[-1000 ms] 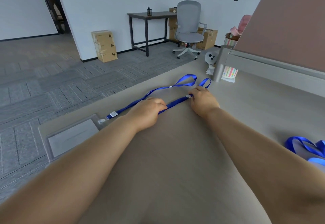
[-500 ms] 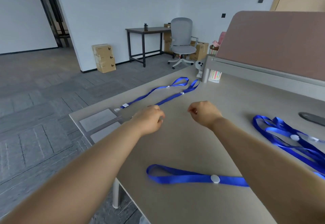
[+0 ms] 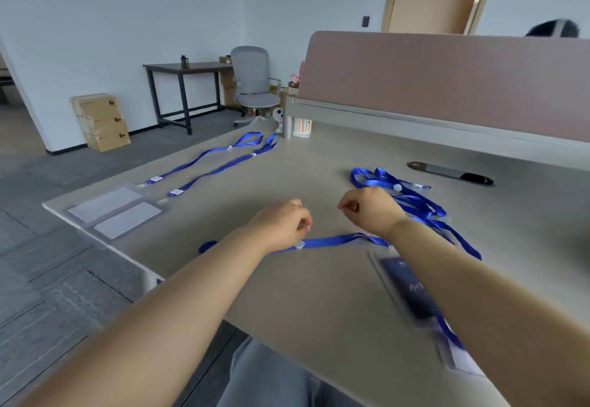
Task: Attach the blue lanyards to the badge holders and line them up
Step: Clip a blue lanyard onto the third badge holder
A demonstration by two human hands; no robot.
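A grey swivel office chair [image 3: 253,85] is placed beside a dark metal-legged side table [image 3: 185,87]; stacked cardboard boxes [image 3: 100,121] are set against the white wall [image 3: 127,17].

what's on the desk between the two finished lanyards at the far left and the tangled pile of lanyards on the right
In the head view, the desk between the finished lanyards and the tangled pile is bare.

a: how many finished sets? b: two lanyards [image 3: 204,157] laid straight, side by side; two clear badge holders [image 3: 105,203] clipped at their near ends.
a: and loose? b: one lanyard [image 3: 332,241] across the desk; a tangled heap [image 3: 412,200], uncountable; one dark badge holder [image 3: 407,285]; two hands [image 3: 281,224].
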